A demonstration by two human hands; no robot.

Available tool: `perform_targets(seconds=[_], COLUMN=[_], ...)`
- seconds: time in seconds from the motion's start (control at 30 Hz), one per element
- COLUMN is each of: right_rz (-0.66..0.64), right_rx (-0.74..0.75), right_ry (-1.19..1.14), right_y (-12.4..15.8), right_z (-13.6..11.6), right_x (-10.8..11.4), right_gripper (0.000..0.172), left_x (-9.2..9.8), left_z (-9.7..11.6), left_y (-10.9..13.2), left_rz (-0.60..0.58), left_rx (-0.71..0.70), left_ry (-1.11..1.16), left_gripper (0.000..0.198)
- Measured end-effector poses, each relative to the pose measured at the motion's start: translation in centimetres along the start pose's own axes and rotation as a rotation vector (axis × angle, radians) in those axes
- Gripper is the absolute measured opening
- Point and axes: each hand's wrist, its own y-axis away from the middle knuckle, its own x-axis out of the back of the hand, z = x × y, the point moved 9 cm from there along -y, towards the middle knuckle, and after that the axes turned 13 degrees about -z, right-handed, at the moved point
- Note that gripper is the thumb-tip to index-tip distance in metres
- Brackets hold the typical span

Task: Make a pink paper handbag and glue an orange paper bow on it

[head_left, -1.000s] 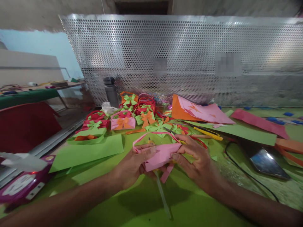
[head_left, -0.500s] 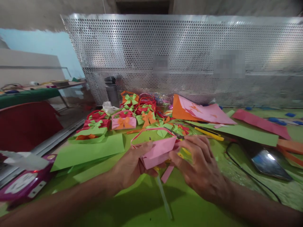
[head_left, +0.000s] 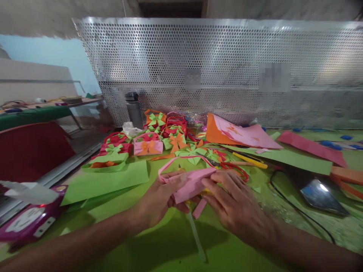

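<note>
Pink paper bag [head_left: 194, 185] is up off the table, front centre, tilted, between both hands. Left hand [head_left: 159, 198] clamped on its left end, thumb on the front face. Right hand [head_left: 238, 202] has bent fingers against the right end; can't tell if it's a full pinch. Pink strap handle [head_left: 170, 163] arches above the bag.

Surface: bright green tabletop [head_left: 159, 249], cluttered. Clear glue stick [head_left: 197, 238] pokes out below the bag. Red-handled scissors [head_left: 244, 173] and yellow cutter [head_left: 251, 160] lie beyond the right hand, phone [head_left: 323, 194] further right. Left: green paper sheet [head_left: 107, 185], purple power strip [head_left: 34, 223] with red light lit. Finished-looking bow bags [head_left: 148, 148] clustered at back, grey bottle [head_left: 134, 113] behind.

Room: perforated metal panel [head_left: 170, 45] spans the far edge. Left side has red chair [head_left: 34, 145], second table [head_left: 36, 112] with green cloth, pale blue wall [head_left: 53, 54].
</note>
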Motion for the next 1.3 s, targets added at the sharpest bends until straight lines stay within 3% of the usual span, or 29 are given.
perform_targets(seconds=[0.57, 0.87, 1.1, 1.3], right_rz=[-0.063, -0.114, -0.159, -0.147], right_rx=[0.085, 0.019, -0.038, 0.008], right_ry=[0.0, 0.134, 0.057, 0.063], right_y=[-0.1, 0.1, -0.3, 0.1], right_z=[-0.8, -0.6, 0.1, -0.4], right_x=[-0.6, -1.5, -1.7, -2.2], right_gripper=[0.024, 0.028, 0.019, 0.02], left_x=[-0.3, 0.0, 0.4, 0.0], left_z=[-0.3, -0.5, -0.9, -0.4], left_y=[-0.1, 0.0, 0.1, 0.2], left_rz=[-0.028, 0.006, 0.043, 0.028], left_rx=[0.008, 0.012, 0.026, 0.034], left_ry=[0.039, 0.036, 0.004, -0.002], left_gripper=[0.032, 0.035, 0.035, 0.038])
